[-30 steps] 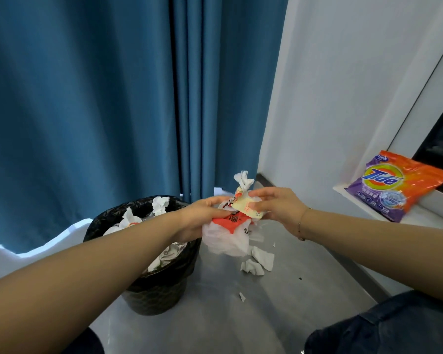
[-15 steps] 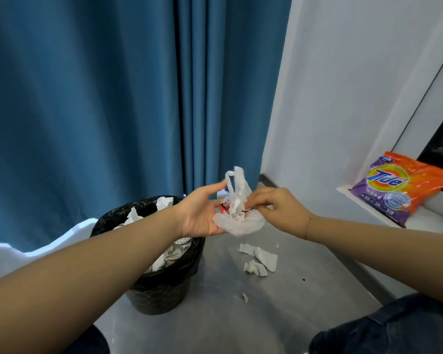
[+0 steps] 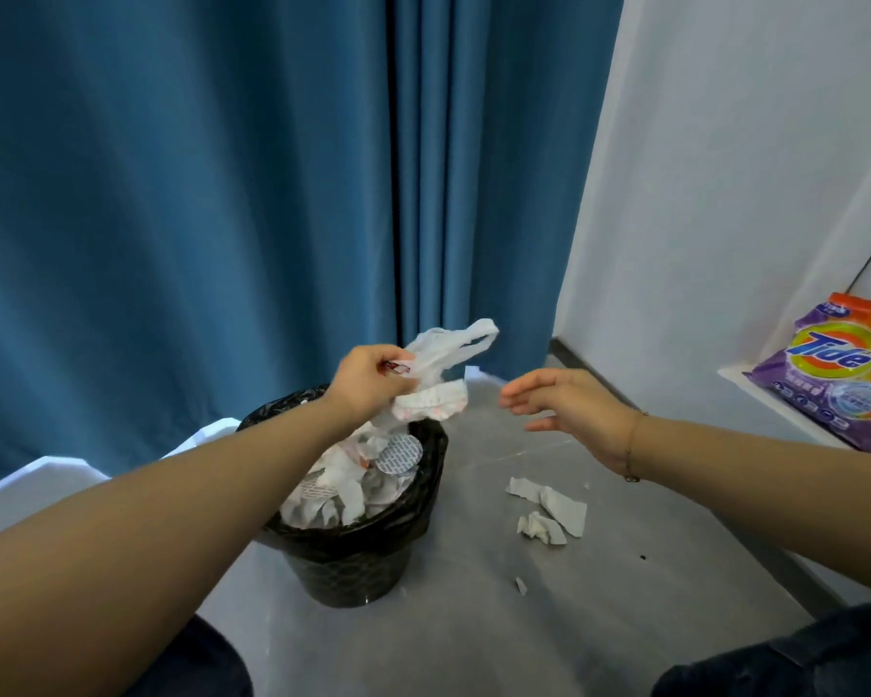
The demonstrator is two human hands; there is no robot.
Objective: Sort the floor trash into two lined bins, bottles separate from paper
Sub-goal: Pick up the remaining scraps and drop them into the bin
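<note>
Here, a white plastic bag (image 3: 441, 367) is all scrunched up, with bits of red and pink print on it. Its two thin handles stick up and point to the right. The bag is up in the air, right over the far edge of the black bin (image 3: 358, 540).

The bin has a shiny black liner. It is full of crumpled white paper (image 3: 345, 475) and a round white lid with small print. The bin stands on the gray floor (image 3: 473, 621), close to the blue curtain (image 3: 197, 193).

The left hand (image 3: 368, 382) holds the bag. Its fingers are curled tight around the scrunched part. The left arm reaches out long from the bottom left, over the bin.

The right hand (image 3: 569, 407) is near the bag but not touching it. Its fingers are straight and a little spread, and it holds nothing. The palm faces left, toward the bag. A thin bracelet sits on the wrist.

Some torn white paper scraps (image 3: 549, 510) lie on the floor to the right of the bin, below the right hand. One tiny scrap lies nearer.

An orange and purple soap bag (image 3: 840, 374) rests on a white ledge at the far right.
</note>
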